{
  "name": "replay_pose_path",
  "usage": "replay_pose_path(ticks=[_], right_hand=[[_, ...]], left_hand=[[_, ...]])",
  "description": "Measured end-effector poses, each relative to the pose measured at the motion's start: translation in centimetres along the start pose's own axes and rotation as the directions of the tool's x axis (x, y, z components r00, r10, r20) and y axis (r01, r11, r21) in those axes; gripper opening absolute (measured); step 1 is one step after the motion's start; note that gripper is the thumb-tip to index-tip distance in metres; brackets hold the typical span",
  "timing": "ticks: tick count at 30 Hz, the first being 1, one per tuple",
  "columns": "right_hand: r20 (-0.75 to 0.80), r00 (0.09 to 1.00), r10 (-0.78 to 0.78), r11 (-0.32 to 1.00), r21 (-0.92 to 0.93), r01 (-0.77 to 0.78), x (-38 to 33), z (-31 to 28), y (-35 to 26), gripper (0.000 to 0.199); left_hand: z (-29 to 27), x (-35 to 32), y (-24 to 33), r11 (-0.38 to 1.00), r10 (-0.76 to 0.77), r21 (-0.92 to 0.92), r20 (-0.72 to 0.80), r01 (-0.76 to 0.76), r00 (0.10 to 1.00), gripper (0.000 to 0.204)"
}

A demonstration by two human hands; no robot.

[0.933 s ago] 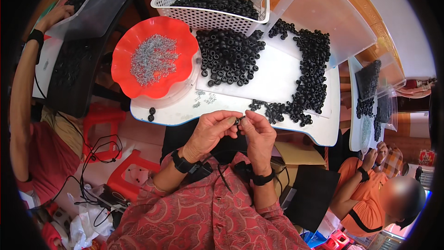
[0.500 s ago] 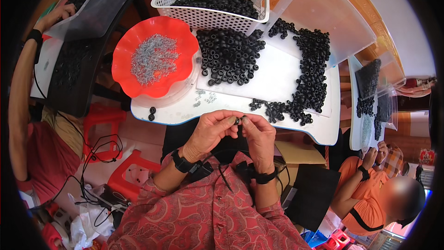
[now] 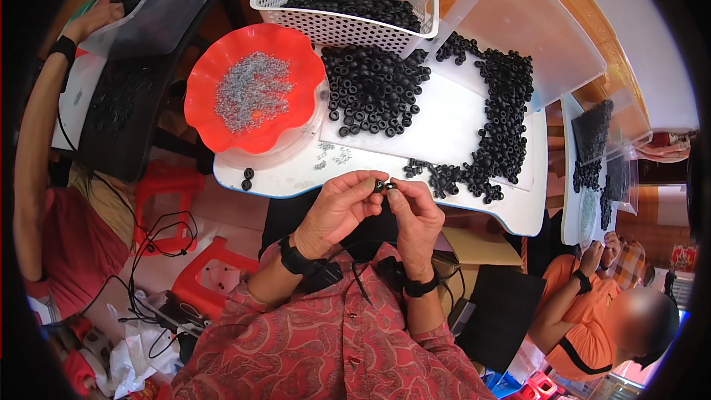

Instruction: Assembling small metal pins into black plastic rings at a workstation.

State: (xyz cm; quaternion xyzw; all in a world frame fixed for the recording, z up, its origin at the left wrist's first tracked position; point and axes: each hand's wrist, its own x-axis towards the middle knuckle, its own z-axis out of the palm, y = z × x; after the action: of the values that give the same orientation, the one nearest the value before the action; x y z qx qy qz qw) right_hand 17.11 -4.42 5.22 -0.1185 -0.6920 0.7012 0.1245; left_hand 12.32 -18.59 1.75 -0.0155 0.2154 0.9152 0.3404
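Observation:
My left hand [image 3: 331,206] pinches a small round black part [image 3: 379,186] with a hole in it, between thumb and forefinger. Close against it, the thumb and forefinger of my right hand [image 3: 415,224] are pressed together on a tiny dark piece with a bright glint [image 3: 391,186], too small to name. Both hands are in front of the near table edge. Beyond them a pile of black ring-shaped parts [image 3: 374,92] and a band of similar parts [image 3: 506,115] lie on a white board [image 3: 444,115]. A red wavy-rimmed bowl [image 3: 201,96] holds many tiny silvery pieces [image 3: 252,89].
A white perforated basket [image 3: 341,28] of black parts stands at the back, beside a clear plastic bin [image 3: 541,37]. Two black rings [image 3: 247,178] lie at the table's left edge. Co-workers sit at left and right. Red stools [image 3: 211,274] and cables are on the left.
My fingertips have drawn slightly apart, so the black part and the glinting piece show more clearly. The whole view has shifted a little.

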Motion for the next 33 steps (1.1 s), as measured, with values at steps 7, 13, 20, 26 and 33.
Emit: replay_pose_path(ticks=[7, 13, 20, 26, 33], right_hand=[[-0.017, 0.996, -0.085, 0.995, -0.062, 0.083, 0.2, 0.4, 0.4, 0.017], [-0.019, 0.996, -0.09, 0.993, -0.083, 0.088, 0.2, 0.4, 0.5, 0.017], [-0.017, 0.994, -0.107, 0.987, -0.122, 0.104, 0.2, 0.4, 0.4, 0.016], [0.001, 0.99, -0.139, 0.969, -0.205, 0.136, 0.0, 0.5, -0.4, 0.015], [0.018, 0.974, -0.226, 0.935, -0.278, 0.222, -0.2, 0.5, -0.8, 0.013]], left_hand=[[0.1, 0.0, -0.2, 0.999, 0.031, 0.039, -0.029, -0.03, 0.999, 0.027], [0.4, -0.1, -0.2, 0.996, 0.044, 0.076, -0.048, -0.04, 0.998, 0.027], [0.6, -0.1, -0.2, 0.991, 0.054, 0.125, -0.066, -0.046, 0.996, 0.026], [0.7, -0.3, -0.2, 0.986, 0.065, 0.155, -0.074, -0.053, 0.995, 0.025], [0.6, -0.4, -0.3, 0.988, 0.082, 0.14, -0.08, -0.07, 0.993, 0.026]])
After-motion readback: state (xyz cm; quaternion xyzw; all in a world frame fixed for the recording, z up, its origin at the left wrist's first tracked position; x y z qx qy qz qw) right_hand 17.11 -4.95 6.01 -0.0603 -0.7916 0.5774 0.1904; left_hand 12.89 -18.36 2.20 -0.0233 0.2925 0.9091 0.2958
